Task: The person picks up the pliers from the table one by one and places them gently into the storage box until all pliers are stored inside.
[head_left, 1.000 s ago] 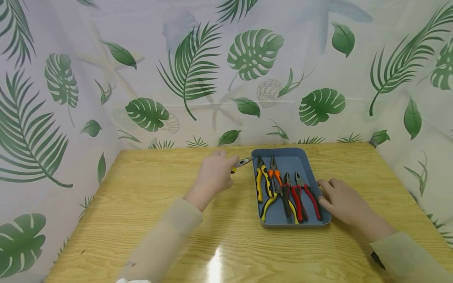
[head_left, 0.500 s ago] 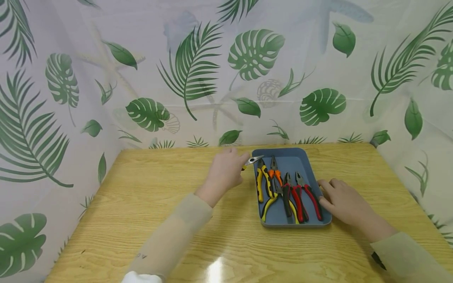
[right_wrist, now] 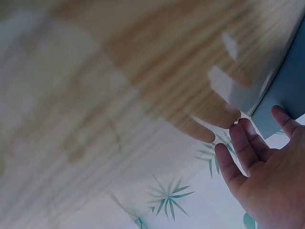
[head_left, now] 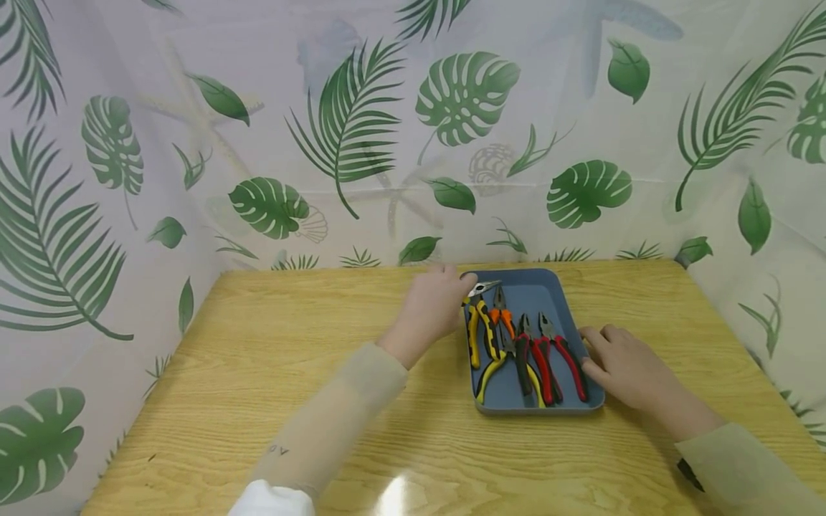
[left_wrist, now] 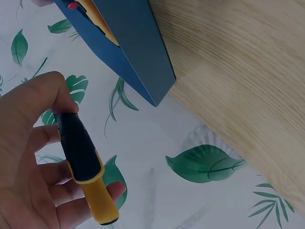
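Note:
My left hand point(head_left: 434, 304) grips a pair of long-nose pliers point(head_left: 485, 287) at the tray's far left corner, the jaws reaching over the rim. In the left wrist view, its black and yellow handle point(left_wrist: 82, 150) lies between thumb and curled fingers. Several other pliers lie in the blue-grey tray point(head_left: 532, 294): a yellow-black pair point(head_left: 474, 337) at left, an orange-handled pair point(head_left: 502, 315), and red-handled pliers point(head_left: 569, 362) at right. My right hand point(head_left: 626, 365) rests on the table by the tray's right wall, fingers relaxed; in the right wrist view the thumb point(right_wrist: 284, 119) is against that wall.
The wood-grain table point(head_left: 290, 337) ends at a white cloth backdrop point(head_left: 387, 143) printed with green leaves. The tray stands right of centre near the table's back edge. Bare tabletop shows to its left and in front.
My left hand has moved right with the long-nose pliers, from left of the tray to its far left corner, jaws now over the inside. The right hand and tray have stayed put.

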The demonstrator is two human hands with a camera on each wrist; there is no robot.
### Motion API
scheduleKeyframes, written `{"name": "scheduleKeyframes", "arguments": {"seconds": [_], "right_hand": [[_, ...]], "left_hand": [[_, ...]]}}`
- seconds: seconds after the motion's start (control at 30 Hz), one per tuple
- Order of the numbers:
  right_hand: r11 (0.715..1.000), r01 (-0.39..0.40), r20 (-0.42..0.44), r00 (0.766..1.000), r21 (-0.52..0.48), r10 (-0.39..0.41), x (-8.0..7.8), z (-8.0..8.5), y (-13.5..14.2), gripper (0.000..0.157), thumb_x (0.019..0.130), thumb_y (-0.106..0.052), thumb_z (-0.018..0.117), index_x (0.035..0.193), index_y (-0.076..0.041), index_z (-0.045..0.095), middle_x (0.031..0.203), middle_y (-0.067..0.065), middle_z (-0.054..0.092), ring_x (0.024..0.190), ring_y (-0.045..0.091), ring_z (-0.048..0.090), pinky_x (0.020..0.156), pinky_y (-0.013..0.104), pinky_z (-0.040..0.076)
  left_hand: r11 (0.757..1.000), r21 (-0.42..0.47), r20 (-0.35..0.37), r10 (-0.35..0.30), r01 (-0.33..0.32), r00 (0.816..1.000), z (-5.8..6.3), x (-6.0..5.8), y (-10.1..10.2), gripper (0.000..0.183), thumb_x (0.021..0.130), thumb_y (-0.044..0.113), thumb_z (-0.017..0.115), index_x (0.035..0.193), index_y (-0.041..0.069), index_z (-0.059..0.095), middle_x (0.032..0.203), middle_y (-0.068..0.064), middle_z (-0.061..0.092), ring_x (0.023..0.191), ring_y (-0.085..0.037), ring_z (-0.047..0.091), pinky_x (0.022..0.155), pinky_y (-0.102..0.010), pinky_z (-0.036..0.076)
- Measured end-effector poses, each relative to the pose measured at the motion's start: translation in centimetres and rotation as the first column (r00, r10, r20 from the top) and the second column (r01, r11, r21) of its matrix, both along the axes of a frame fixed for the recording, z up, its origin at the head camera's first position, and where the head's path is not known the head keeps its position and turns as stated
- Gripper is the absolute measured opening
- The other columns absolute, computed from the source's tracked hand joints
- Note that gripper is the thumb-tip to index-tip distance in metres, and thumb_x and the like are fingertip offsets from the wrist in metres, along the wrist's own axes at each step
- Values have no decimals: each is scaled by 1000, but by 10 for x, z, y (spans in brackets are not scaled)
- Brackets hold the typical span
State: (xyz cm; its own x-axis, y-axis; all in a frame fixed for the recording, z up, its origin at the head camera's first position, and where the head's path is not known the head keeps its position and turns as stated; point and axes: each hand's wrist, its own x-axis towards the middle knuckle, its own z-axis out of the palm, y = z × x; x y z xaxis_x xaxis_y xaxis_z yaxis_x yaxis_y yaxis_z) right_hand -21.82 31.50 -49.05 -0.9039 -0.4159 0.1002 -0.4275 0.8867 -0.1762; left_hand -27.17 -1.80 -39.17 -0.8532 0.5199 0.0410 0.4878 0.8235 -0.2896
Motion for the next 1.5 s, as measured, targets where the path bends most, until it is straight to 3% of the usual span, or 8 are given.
{"name": "scheduleKeyframes", "arguments": {"seconds": [0.23,0.5,0.97,1.27,1.5], "right_hand": [[1000,2,4,1000,7,-2,0,1,-1,46,100,-26,65,137,1,58,100,17,63,79,23,55,71,45,48],[1000,2,8,1000,15,-2,1,2,-1,46,101,-26,65,138,1,58,101,17,63,80,23,55,72,45,48],[1000,0,3,1000,10,0,1,2,-2,45,101,-25,65,138,2,59,97,14,63,77,20,52,69,42,46],[1000,3,-6,1000,11,-3,1,3,-1,47,101,-25,66,138,3,59,97,15,62,77,20,52,70,43,47],[1000,4,-5,1000,24,-4,0,-1,1,48,102,-28,65,139,2,59,100,16,64,80,23,56,73,46,50]], "left_hand": [[999,-35,8,-8,8,1000,0,-1,14,52,93,46,81,136,28,61,124,-4,68,112,-19,66,60,-27,57],[997,-62,-32,-46,44,998,-3,-5,34,58,92,52,80,140,29,58,126,-2,67,109,-17,66,60,-25,57],[994,-39,-67,-106,104,992,-16,-1,58,45,95,49,77,132,27,62,121,1,66,104,-16,66,66,-25,58],[997,3,-14,-73,73,997,-23,-2,67,49,93,56,77,126,23,65,112,2,66,94,-14,65,68,-23,59],[999,17,19,-44,44,999,-31,1,73,34,97,46,73,121,23,67,107,3,67,90,-13,66,69,-24,59]]}}
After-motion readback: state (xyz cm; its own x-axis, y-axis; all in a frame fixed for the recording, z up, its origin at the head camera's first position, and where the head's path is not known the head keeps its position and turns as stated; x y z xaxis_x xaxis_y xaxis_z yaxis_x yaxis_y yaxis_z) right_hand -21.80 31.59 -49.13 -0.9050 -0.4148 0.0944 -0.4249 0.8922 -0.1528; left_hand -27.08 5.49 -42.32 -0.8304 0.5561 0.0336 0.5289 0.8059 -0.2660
